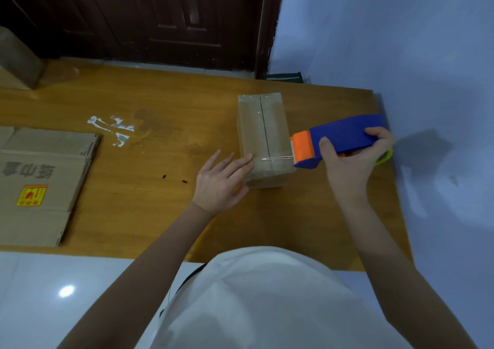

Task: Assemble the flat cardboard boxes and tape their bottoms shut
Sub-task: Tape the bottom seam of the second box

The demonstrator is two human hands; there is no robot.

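Cardboard box [263, 137], small and tan, stands on the wooden table [160, 201] right of centre, toward the wall, its folded flaps facing up and meeting in a dark seam that runs away from the person. Glossy clear tape already lies along that seam, and a thin strip of tape [278, 158] stretches across the box's near end to the dispenser. Going from the largest thing down: the table fills the middle of the view, its right edge running close along the pale blue wall [401, 41] and its near edge just in front of the person's white shirt; a wide stretch of bare wood lies between the box and the flattened cardboard stack [40, 185] at the left edge, which bears printed characters and a yellow-red label. Scraps of white tape residue [112, 129] cling to the wood between the two. At the far left corner part of another brown box [16, 60] shows, in front of the dark door [160, 14]. The tape dispenser [339, 140], blue with an orange cutting head, touches the box's right near corner. The right hand [352, 161] grasps its body, fingers curled over the top. The left hand [222, 183] lies flat, fingers straight, their tips pressing the box's near left edge.
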